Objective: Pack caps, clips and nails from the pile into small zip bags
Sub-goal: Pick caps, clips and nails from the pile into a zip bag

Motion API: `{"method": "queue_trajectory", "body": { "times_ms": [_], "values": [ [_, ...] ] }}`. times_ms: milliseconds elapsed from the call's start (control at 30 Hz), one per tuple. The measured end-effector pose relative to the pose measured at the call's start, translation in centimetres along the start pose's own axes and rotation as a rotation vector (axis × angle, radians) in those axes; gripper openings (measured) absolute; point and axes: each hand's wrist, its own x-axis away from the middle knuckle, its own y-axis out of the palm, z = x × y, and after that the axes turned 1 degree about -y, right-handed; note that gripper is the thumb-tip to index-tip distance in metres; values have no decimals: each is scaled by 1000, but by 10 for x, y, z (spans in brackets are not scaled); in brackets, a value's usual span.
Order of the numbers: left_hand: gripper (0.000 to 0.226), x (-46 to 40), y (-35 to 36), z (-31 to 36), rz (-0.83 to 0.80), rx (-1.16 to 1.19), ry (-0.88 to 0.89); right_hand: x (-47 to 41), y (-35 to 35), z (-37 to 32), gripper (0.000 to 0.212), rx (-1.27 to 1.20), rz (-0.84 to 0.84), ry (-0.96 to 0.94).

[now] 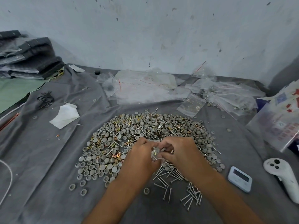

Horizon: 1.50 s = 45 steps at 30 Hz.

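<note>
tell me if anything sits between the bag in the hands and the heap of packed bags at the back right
Only the pile of caps, clips and nails lies between. Both hands, left and right, hold the small bag above it, so lifting it over to the packed bags looks unobstructed.

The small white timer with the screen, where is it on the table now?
In the head view the timer lies flat on the grey cloth at the near right, between the scattered nails and the white controller.

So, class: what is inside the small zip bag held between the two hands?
Inside the small zip bag, a brass clip and some nails show through the plastic. The left hand and right hand cover the rest.
</note>
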Motion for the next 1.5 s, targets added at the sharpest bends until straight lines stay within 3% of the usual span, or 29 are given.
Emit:
{"method": "queue_trajectory", "body": {
  "times_ms": [133, 267, 400, 600, 733, 867, 1000, 1133, 1233, 1333, 1500],
  "values": [
    [53, 0, -2, -1, 2, -8, -6, 5, -7, -3, 23, -80, 33, -51],
    [57, 0, -5, 0, -7, -21, -10, 8, -15, -8, 16, -69, 186, -138],
    [57, 3, -8, 0, 4, -64, -14, 2, -18, 11, 19, -164, 311, -12],
    [57, 7, -17, -2, 19, -129, -39, -25, 14, 53, 11, 16, 0, 235],
    [55, 7, -20, -4, 34, -122, -46, -36, 35, 60, 2, 249, -161, 274],
    [57, 7, -20, -5, 25, -127, -57, -36, 42, 60, 11, 409, -133, 271],
    [56, 7, -20, -6, 11, -141, -63, -25, 46, 56, 13, 404, -130, 252],
    [56, 7, -18, -6, 12, -148, -51, -21, 24, 43, 12, 13, 6, 263],
    [56, 5, -16, -6, 5, -140, -48, -12, 10, 13, 12, -130, 21, 29],
    [53, 3, -14, -5, -9, -138, -43, -4, 13, -7, 14, -24, -31, -95],
    [51, 2, -13, -3, 5, -141, -32, -4, 14, -9, 15, 187, -15, -88]
  ]
}}
